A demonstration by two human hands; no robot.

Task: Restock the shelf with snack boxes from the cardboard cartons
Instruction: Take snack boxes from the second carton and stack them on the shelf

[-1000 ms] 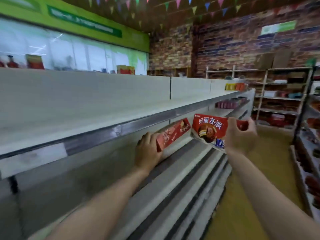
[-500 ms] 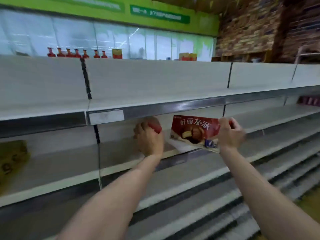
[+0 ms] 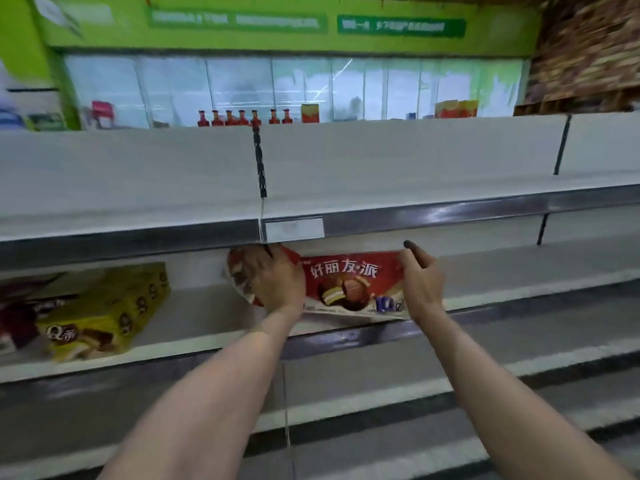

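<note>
grey store shelf (image 3: pixel 485 265) spans the view below a green sign band. yellow snack box (image 3: pixel 104 310) lies at 9 o'clock. red snack box (image 3: pixel 349 284) sits at centre on the shelf, left hand (image 3: pixel 273 280) curled over its left end, right hand (image 3: pixel 420 277) gripping its right end.

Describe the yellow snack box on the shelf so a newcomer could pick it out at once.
Find the long white shelf unit under the green wall banner, then the tier just below its metal price rail. At that tier's left end lies the yellow snack box, left of both hands. Unlike the red pie boxes being handled, it is yellow and untouched.
</note>
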